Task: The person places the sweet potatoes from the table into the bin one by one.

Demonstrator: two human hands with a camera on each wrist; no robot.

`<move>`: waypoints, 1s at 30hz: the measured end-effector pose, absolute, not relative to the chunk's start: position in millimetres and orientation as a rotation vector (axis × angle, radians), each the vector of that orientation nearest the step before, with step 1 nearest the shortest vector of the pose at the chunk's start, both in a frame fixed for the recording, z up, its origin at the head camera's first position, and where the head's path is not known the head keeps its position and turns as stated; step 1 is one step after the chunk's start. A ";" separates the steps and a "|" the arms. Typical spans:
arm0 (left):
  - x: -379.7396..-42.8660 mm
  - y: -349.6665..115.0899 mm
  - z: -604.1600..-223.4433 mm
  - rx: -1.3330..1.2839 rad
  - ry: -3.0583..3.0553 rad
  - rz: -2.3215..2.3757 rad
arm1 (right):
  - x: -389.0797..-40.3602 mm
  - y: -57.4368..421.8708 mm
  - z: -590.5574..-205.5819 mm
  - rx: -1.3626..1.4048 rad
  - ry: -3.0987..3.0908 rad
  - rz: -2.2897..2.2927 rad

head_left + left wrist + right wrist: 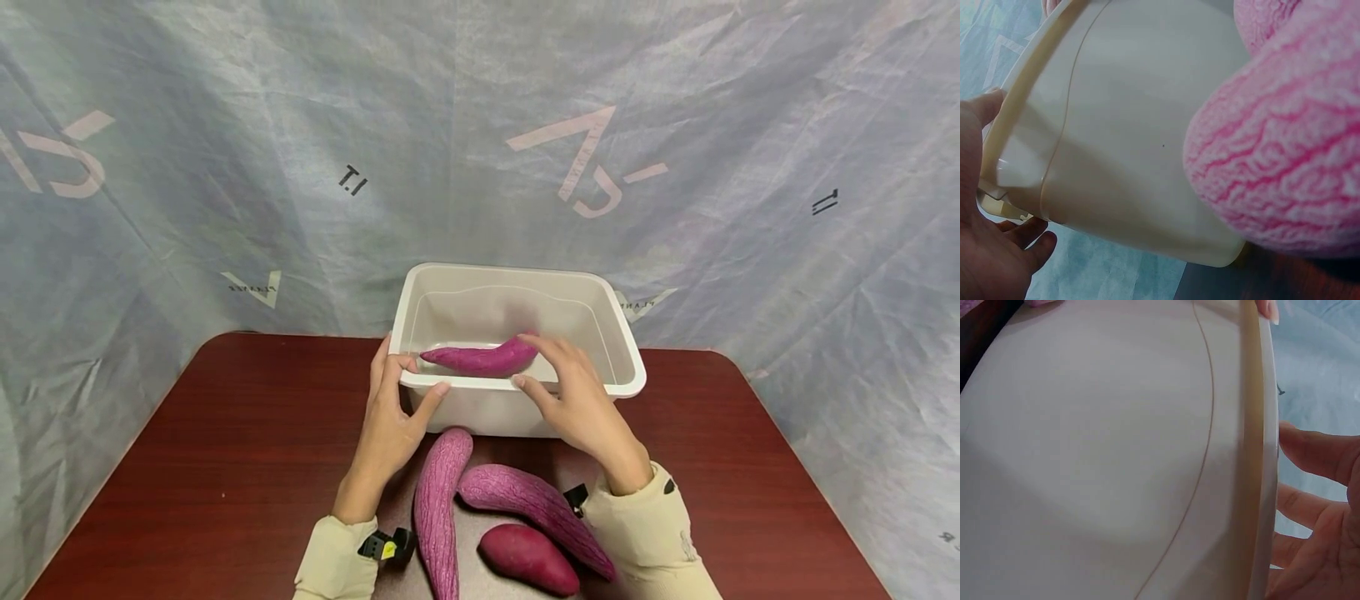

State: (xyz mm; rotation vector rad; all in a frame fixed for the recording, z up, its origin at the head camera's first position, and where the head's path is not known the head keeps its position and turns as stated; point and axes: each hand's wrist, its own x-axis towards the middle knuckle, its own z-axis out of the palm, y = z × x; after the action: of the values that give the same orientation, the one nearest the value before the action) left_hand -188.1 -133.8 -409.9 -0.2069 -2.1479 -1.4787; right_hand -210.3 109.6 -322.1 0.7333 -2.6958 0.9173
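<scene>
A white plastic bin (pixel 480 408) stands at the far side of the table. My left hand (pixel 390 429) grips its front left corner, with the thumb at the front rim and other fingers along the left side. Inside lies a long, curved, purple sweet potato (pixel 480 360), its thin end to the left. My right hand (pixel 581 404) reaches over the front rim, thumb near the rim. Its index fingertip is at the sweet potato's right end; the fingers look loosely bent, and the other fingertips are hidden in the head view.
In front of the bin lie two long, wrinkled, purple vegetable-like pieces, the left one (pixel 437 508) and the right one (pixel 532 504). A smooth, dark purple sweet potato (pixel 527 558) lies nearer. Behind the dark red table (pixel 247 442) hangs a grey printed sheet (pixel 450 150).
</scene>
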 end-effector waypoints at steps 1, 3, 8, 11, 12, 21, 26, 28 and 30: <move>-188.1 -133.7 -410.0 -0.207 -2.147 -1.477 | -209.0 109.9 -322.3 0.731 -2.697 0.913; -188.2 -133.5 -410.3 -0.207 -2.148 -1.475 | -206.2 110.5 -322.8 0.720 -2.700 0.907; -189.2 -132.9 -410.7 -0.213 -2.150 -1.474 | -198.9 111.8 -324.0 0.705 -2.686 0.887; -189.5 -133.2 -410.9 -0.216 -2.147 -1.475 | -194.0 112.2 -324.7 0.720 -2.668 0.877; -189.5 -133.3 -410.9 -0.216 -2.147 -1.476 | -192.1 112.2 -324.8 0.724 -2.663 0.878; -189.6 -134.8 -411.4 -0.215 -2.143 -1.484 | -177.0 111.0 -323.5 0.734 -2.644 0.860; -189.4 -134.9 -412.3 -0.220 -2.143 -1.482 | -168.0 113.0 -322.6 0.763 -2.629 0.840; -189.3 -134.8 -412.2 -0.223 -2.143 -1.481 | -164.6 114.4 -322.8 0.780 -2.614 0.833; -189.2 -134.7 -411.9 -0.225 -2.143 -1.484 | -161.0 115.8 -322.9 0.790 -2.610 0.829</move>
State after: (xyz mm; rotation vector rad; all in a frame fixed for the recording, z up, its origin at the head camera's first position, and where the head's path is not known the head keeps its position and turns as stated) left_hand -189.2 -134.7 -411.9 -0.2253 -2.1428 -1.4838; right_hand -161.0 115.8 -322.9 0.7905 -2.6105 0.8285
